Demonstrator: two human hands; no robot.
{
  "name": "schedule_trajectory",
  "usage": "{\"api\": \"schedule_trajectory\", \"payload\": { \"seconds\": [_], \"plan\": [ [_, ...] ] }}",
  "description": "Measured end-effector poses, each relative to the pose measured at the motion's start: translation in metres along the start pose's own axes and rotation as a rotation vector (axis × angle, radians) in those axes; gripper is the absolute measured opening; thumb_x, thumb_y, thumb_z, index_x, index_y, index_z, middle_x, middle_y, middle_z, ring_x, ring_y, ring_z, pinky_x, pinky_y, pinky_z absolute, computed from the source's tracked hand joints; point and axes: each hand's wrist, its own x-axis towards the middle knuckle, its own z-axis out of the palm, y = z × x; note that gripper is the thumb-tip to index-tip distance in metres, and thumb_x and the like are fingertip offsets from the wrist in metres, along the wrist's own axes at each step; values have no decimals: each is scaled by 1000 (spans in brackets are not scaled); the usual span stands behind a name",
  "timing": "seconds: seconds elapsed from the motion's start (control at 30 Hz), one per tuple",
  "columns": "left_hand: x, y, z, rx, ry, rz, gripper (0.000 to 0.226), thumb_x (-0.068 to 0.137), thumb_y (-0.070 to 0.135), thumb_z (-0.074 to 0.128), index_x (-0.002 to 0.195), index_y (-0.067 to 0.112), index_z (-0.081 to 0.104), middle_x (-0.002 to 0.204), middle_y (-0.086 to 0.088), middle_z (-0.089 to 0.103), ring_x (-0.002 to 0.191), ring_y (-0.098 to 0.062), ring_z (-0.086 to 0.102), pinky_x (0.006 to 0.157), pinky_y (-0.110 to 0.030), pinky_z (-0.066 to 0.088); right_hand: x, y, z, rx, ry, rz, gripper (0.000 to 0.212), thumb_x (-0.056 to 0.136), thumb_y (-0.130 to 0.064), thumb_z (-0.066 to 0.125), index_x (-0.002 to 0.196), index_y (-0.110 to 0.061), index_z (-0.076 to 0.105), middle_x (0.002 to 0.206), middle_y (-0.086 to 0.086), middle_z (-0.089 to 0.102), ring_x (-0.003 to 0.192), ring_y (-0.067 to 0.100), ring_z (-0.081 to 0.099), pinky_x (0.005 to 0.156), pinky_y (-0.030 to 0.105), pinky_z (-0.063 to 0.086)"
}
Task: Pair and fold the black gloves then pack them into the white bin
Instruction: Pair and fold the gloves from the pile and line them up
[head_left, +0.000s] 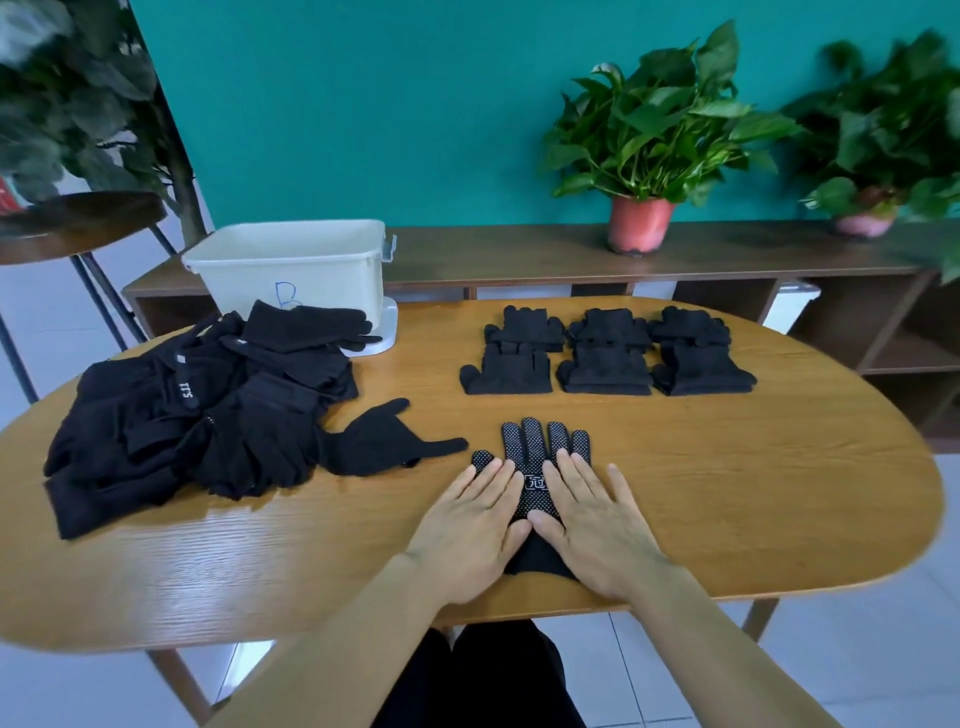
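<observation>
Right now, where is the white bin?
In the head view the white bin stands far left on the table, just behind the loose pile of black gloves.

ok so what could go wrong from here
1. The left hand and right hand press flat on the dotted glove. Whether its mate lies beneath is unclear, so a mismatched pair is possible.
2. The loose pile reaches close to the left rim of the table; digging through it could push gloves off.
3. The white bin stands behind that pile, so carrying the folded pairs across may undo them.
</observation>
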Motion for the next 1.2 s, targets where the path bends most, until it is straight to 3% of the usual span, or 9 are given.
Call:
{"api": "schedule_trajectory", "payload": {
  "seconds": [0.1, 0.27, 0.43, 0.5, 0.6, 0.77, 0.97, 1.2],
  "plan": [
    [9, 6, -1, 2, -11, 11, 62, 106, 46, 12, 158, 13, 1, 166, 0, -4, 150, -11, -12, 122, -32, -9, 0, 9, -2, -14, -11, 15, 129, 43, -72, -50, 155, -21, -11, 162, -1, -18, 148, 12, -20, 117, 44, -15],
    [7, -1, -5, 11, 2, 24, 67, 102, 52, 7, 158, 14, -1, 165, 1, -6, 150, -9, -14, 121, -30, -12, 0, 8, -11, -14, -39, 19, 109, 60, -66, -31, 155, -19, -9, 163, 2, -16, 149, 14, -18, 118, 45, -14],
    [-15, -35, -14, 9, 138, 12, 72, 96, 54, 0, 157, 16, -1, 163, 4, -8, 148, -5, -16, 117, -24, -18, 7, -5, -15, -59, 71, -14, 128, 50, -67, -51, 157, -18, -2, 165, 2, -5, 151, 15, -11, 118, 47, -9],
    [-28, -53, -17, -1, 188, -4, 70, 98, 53, 0, 157, 16, 2, 163, 5, -5, 149, -4, -14, 116, -22, -19, 15, -20, -17, -62, 131, -60, 127, 55, -66, -50, 157, -18, 9, 165, 3, 5, 152, 16, -3, 119, 47, -5],
    [-49, -83, -15, 29, 272, -28, 72, 99, 54, -2, 156, 12, 13, 162, 2, 7, 149, -6, -4, 118, -23, -14, 29, -51, -25, -26, 176, -168, 102, 79, -65, -24, 155, -16, 23, 162, 6, 19, 151, 19, 8, 118, 46, -3],
    [-70, -128, -10, 92, 336, -104, 60, 105, 43, 18, 148, 7, 39, 155, -4, 38, 146, -13, 23, 119, -32, 6, 55, -104, -27, -40, 217, -319, 56, 103, -43, 31, 150, -13, 34, 157, 9, 34, 149, 22, 19, 118, 48, 5],
    [-72, -168, -16, 153, 339, -109, 59, 101, 41, 29, 145, 5, 44, 152, -5, 43, 144, -16, 29, 118, -35, 10, 89, -150, -31, -64, 193, -370, 57, 103, -44, 37, 151, -15, 30, 160, 6, 28, 150, 20, 14, 118, 45, 2],
    [-64, -193, -9, 135, 350, -85, 59, 100, 40, 29, 147, 7, 43, 153, -5, 41, 145, -15, 30, 119, -35, 7, 119, -178, -16, 7, 255, -406, 44, 99, -40, 47, 129, -11, 59, 141, 7, 54, 139, 22, 37, 114, 44, 17]
  ]
}}
